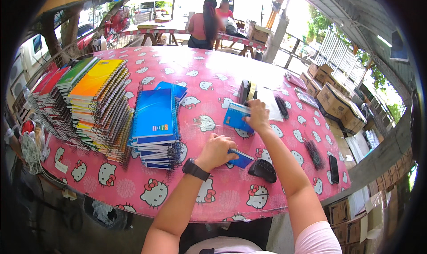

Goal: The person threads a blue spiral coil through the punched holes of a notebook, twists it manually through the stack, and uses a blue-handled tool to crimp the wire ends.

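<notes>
My left hand point(216, 150), with a black watch at the wrist, has its fingers closed on the edge of a small blue notebook point(240, 158) with a row of binding along its upper edge. Farther off and to the right, my right hand point(259, 115) grips the right side of a blue booklet point(235, 115) with a pale strip along its top. Just right of the small notebook lies a black ridged object point(263, 170) whose kind I cannot make out. A tape dispenser point(244, 92) stands just beyond the right hand.
Tall stacks of spiral notebooks stand at left: red point(52, 82), green point(78, 71), yellow-orange point(98, 78) and blue point(155, 113). Black coil bundles point(313, 154) and a phone point(333, 169) lie on the pink patterned table point(133, 182). Cardboard boxes point(332, 99) are beyond. Two people point(205, 24) are at the far table.
</notes>
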### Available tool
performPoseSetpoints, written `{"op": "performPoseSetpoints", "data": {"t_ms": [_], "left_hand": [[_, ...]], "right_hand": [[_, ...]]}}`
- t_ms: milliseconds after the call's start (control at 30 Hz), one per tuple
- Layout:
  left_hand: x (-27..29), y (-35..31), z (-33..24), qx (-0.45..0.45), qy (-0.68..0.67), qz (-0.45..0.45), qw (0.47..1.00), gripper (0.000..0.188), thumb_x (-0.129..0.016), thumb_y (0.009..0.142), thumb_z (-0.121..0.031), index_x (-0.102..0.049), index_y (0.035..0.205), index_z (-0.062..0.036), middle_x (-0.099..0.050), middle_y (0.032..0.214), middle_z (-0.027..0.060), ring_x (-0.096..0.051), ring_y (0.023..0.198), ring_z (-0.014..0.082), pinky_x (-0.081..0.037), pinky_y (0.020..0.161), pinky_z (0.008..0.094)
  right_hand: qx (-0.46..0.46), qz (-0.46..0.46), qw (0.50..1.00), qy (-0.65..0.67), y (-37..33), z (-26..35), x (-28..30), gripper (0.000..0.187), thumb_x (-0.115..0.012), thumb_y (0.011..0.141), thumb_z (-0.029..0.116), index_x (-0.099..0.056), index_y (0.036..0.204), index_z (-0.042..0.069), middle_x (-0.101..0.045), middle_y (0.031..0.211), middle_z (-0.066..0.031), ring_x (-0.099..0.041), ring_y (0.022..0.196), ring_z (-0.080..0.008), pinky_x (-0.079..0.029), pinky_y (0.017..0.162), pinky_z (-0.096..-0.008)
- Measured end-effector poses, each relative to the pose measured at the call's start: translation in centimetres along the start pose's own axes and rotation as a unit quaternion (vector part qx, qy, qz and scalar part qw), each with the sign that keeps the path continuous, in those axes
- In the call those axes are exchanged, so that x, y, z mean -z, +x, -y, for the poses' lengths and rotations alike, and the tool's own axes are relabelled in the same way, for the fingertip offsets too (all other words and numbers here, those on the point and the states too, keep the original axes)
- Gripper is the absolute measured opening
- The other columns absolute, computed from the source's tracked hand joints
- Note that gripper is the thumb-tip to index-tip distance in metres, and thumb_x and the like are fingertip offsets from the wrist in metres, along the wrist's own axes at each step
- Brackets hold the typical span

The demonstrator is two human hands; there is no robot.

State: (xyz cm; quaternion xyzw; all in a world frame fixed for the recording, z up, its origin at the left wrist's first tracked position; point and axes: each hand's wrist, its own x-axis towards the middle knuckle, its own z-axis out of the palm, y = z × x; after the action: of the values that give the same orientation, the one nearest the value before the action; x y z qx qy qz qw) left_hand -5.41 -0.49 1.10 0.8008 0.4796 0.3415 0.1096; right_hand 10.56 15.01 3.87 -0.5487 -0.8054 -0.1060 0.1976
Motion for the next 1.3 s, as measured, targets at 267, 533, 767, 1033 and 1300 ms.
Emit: {"op": "performPoseSetpoints", "data": {"t_ms": [267, 533, 767, 1033, 1300], "left_hand": [[-0.3, 0.5, 0.2, -0.014, -0.052, -0.034, 0.998, 0.022, -0.073, 0.068, -0.018, -0.065, 0.087, -0.0109, -0.065, 0.089, 0.0044, -0.059, 0.091, 0.0226, -0.039, 0.087, 0.0375], [-0.8, 0.8, 0.5, -0.064, -0.137, -0.019, 0.988, 0.018, -0.071, 0.073, -0.020, -0.067, 0.086, -0.0078, -0.065, 0.086, 0.0046, -0.058, 0.088, 0.0227, -0.042, 0.083, 0.0362], [-0.4, 0.5, -0.2, -0.063, -0.126, -0.076, 0.987, 0.022, -0.065, 0.081, -0.026, -0.065, 0.085, -0.0047, -0.063, 0.083, 0.0092, -0.058, 0.081, 0.0271, -0.045, 0.072, 0.0385], [-0.1, 0.4, 1.0, -0.077, -0.027, -0.035, 0.996, 0.044, -0.071, 0.076, -0.033, -0.057, 0.111, -0.0100, -0.062, 0.101, 0.0077, -0.058, 0.094, 0.0258, -0.042, 0.086, 0.0396], [-2.7, -1.6, 2.3, 0.116, -0.399, -0.113, 0.902, 0.061, -0.076, 0.074, -0.020, -0.044, 0.124, -0.0072, -0.058, 0.094, 0.0058, -0.056, 0.087, 0.0117, -0.048, 0.073, 0.0265]], "right_hand": [[-0.181, 0.054, 0.841, 0.508, -2.6, -8.1, -4.4, 0.077, -0.082, 0.066, 0.027, -0.044, 0.124, -0.006, -0.057, 0.111, -0.0151, -0.058, 0.097, -0.0226, -0.047, 0.081, -0.0331], [-0.193, 0.162, 0.837, 0.486, -2.1, -7.3, -3.0, 0.065, -0.081, 0.067, 0.026, -0.052, 0.116, -0.004, -0.063, 0.103, -0.0132, -0.060, 0.090, -0.0213, -0.048, 0.077, -0.0313], [-0.086, -0.059, 0.935, 0.340, -7.8, -8.2, 1.6, 0.052, -0.078, 0.071, 0.025, -0.056, 0.111, 0.000, -0.057, 0.114, -0.0148, -0.057, 0.096, -0.0205, -0.048, 0.079, -0.0324], [0.020, 0.191, 0.888, 0.418, -15.8, -8.2, 3.0, 0.040, -0.076, 0.070, 0.013, -0.058, 0.105, 0.003, -0.062, 0.089, -0.0070, -0.058, 0.081, -0.0167, -0.048, 0.074, -0.0317], [-0.149, 0.081, 0.982, 0.079, -16.9, -8.5, 3.7, 0.039, -0.069, 0.074, 0.022, -0.050, 0.103, 0.005, -0.058, 0.104, -0.0167, -0.055, 0.097, -0.0342, -0.045, 0.081, -0.0451]]}}
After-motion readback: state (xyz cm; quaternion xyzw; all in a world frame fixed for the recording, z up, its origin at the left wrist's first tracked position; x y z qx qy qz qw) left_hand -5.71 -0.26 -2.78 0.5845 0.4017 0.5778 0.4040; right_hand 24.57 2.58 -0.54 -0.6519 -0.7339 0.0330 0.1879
